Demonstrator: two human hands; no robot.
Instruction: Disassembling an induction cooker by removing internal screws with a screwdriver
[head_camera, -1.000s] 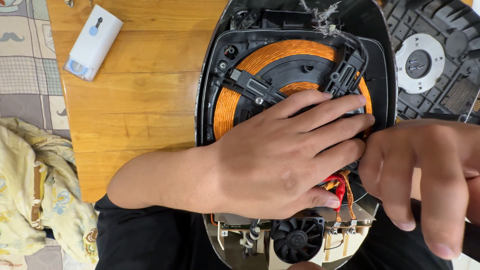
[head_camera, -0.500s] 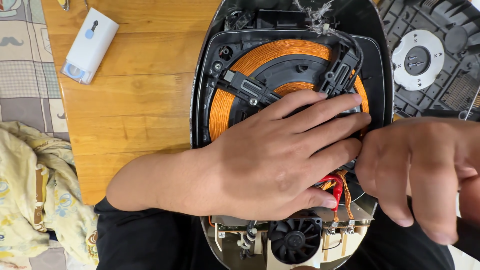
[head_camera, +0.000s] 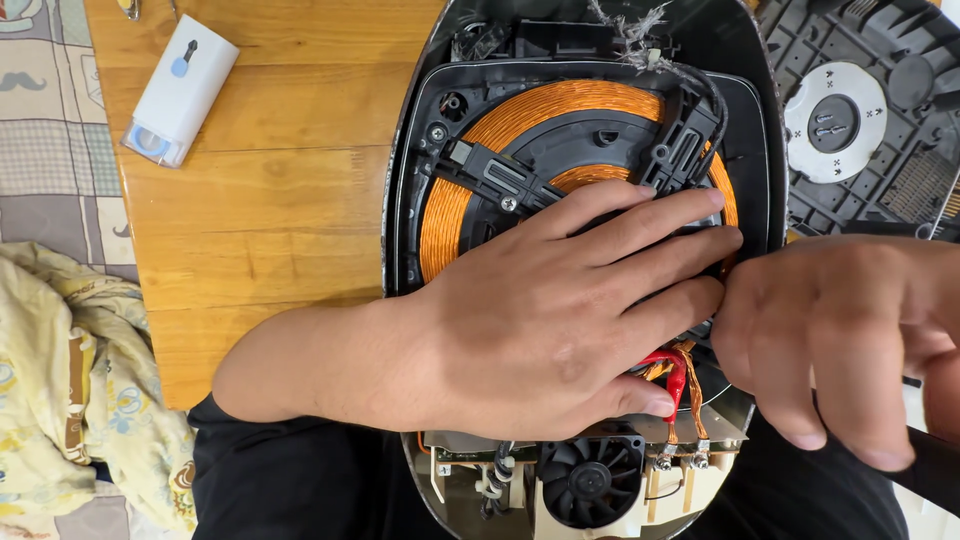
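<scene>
On a warm brown wooden tabletop (head_camera: 270, 220) lies an opened black induction cooker housing (head_camera: 580, 60), its orange copper coil (head_camera: 560, 105) exposed. The left hand (head_camera: 545, 320) presses flat, fingers spread, over the coil; the right hand (head_camera: 830, 330) curls beside it — whether it pinches anything cannot be told. Thin red and copper leads (head_camera: 672, 372) sit between them — a tug could likely snap them.
</scene>
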